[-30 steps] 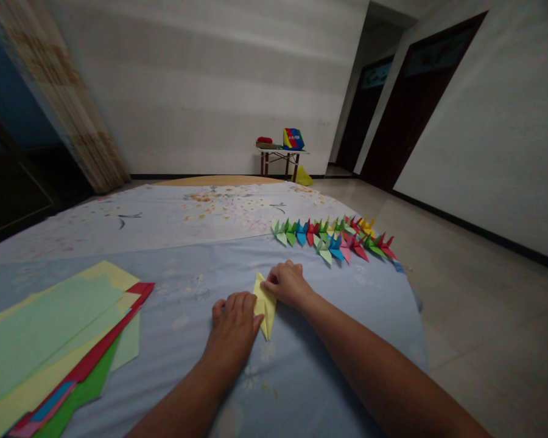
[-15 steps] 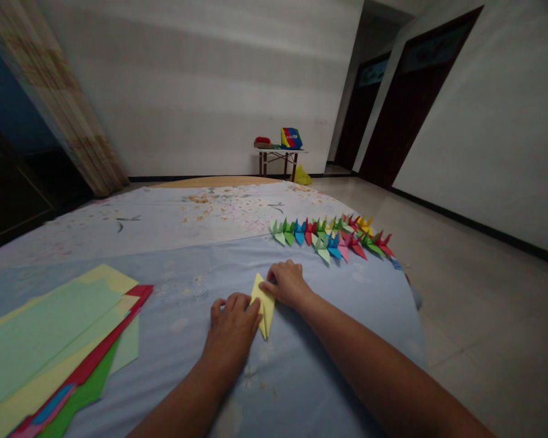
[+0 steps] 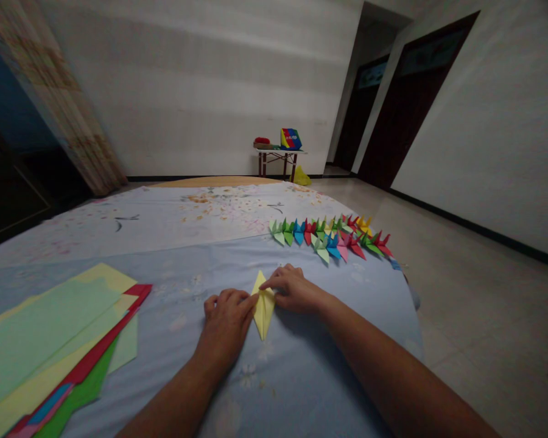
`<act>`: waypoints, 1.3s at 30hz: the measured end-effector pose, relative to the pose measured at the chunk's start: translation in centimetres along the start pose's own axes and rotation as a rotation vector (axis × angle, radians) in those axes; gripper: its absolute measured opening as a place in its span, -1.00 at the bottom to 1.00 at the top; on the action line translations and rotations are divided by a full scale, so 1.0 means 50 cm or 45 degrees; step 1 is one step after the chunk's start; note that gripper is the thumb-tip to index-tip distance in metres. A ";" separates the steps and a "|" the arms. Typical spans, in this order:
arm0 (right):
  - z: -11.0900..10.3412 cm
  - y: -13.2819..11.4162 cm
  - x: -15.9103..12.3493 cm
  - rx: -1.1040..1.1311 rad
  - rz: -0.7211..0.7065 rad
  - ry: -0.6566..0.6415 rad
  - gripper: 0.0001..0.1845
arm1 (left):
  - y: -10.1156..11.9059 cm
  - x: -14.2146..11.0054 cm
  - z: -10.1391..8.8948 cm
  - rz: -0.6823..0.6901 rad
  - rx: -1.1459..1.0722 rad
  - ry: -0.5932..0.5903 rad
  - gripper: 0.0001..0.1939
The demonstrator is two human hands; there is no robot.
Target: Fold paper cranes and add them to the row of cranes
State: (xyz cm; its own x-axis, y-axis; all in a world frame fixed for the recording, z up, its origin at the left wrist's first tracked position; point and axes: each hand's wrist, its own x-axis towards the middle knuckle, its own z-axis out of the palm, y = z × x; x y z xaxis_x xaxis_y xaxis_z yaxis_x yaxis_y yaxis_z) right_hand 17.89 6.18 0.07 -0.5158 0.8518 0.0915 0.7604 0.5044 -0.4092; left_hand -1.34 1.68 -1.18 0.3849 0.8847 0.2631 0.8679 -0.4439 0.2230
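Observation:
A pale yellow folded paper (image 3: 263, 313), a narrow diamond with a crease down its middle, lies flat on the blue cloth. My left hand (image 3: 228, 316) holds its left edge with thumb and forefinger, the other fingers bent against the cloth. From the right, my right hand (image 3: 296, 290) reaches over the paper; its forefinger presses the upper middle and the thumb is at the right edge. Its remaining fingers are curled. Beyond it stand several folded paper cranes (image 3: 299, 232) in green, blue, red, pink and yellow, set in rows.
At the left lies a stack of coloured paper sheets (image 3: 50, 328), pale green on top, with yellow, red, green and blue beneath. A floral cloth (image 3: 164, 213) covers the far part of the round table. Against the wall stands a small table (image 3: 278, 151) bearing a colourful box (image 3: 291, 139).
The paper's loose flap has been laid over, so the diamond now looks wider and symmetrical. My right forefinger has stretched out onto its middle, and my left hand has shifted slightly left.

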 end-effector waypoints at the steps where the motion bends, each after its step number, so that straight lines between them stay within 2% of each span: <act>1: -0.001 0.002 -0.005 0.019 -0.047 -0.003 -0.61 | -0.001 0.000 0.000 -0.002 -0.034 0.007 -0.72; 7: -0.003 0.024 -0.014 0.099 -0.166 -0.033 -0.64 | 0.001 -0.007 0.012 0.013 -0.113 0.033 -0.63; 10: 0.002 0.029 -0.011 0.101 -0.185 0.036 -0.74 | -0.003 -0.009 0.020 0.058 -0.082 0.019 -0.51; 14: 0.013 0.022 -0.006 0.062 -0.198 0.109 -0.82 | -0.022 -0.004 0.024 0.055 -0.003 0.035 -0.48; 19: 0.025 0.015 0.002 -0.011 -0.268 0.173 -0.84 | -0.036 0.005 0.013 -0.014 0.088 0.135 -0.58; 22: 0.030 0.018 0.005 -0.040 -0.279 0.215 -0.75 | -0.030 0.007 0.000 0.003 0.078 0.165 -0.64; 25: 0.033 0.022 0.007 -0.069 -0.254 0.312 -0.61 | -0.026 0.007 -0.005 0.051 0.041 0.135 -0.69; 29: 0.032 0.022 0.010 -0.097 -0.261 0.376 -0.56 | -0.033 0.009 0.000 0.064 -0.018 0.066 -0.75; 33: 0.032 0.022 0.011 -0.119 -0.305 0.317 -0.60 | -0.042 0.011 0.006 0.067 -0.068 0.061 -0.77; 36: 0.032 0.022 0.011 -0.116 -0.325 0.242 -0.73 | -0.042 0.011 0.002 0.061 -0.093 0.076 -0.78; 39: 0.026 0.015 0.009 -0.121 -0.333 0.239 -0.82 | -0.035 0.011 -0.007 0.040 -0.126 0.098 -0.80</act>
State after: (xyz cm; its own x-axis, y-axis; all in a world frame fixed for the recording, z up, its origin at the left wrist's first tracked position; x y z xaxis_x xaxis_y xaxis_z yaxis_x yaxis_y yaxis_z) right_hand 17.72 6.77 -1.40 -0.6233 0.6984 0.3517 0.6496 0.7128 -0.2643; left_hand -2.77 2.88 -1.10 0.3828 0.8581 0.3422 0.8190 -0.4866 0.3041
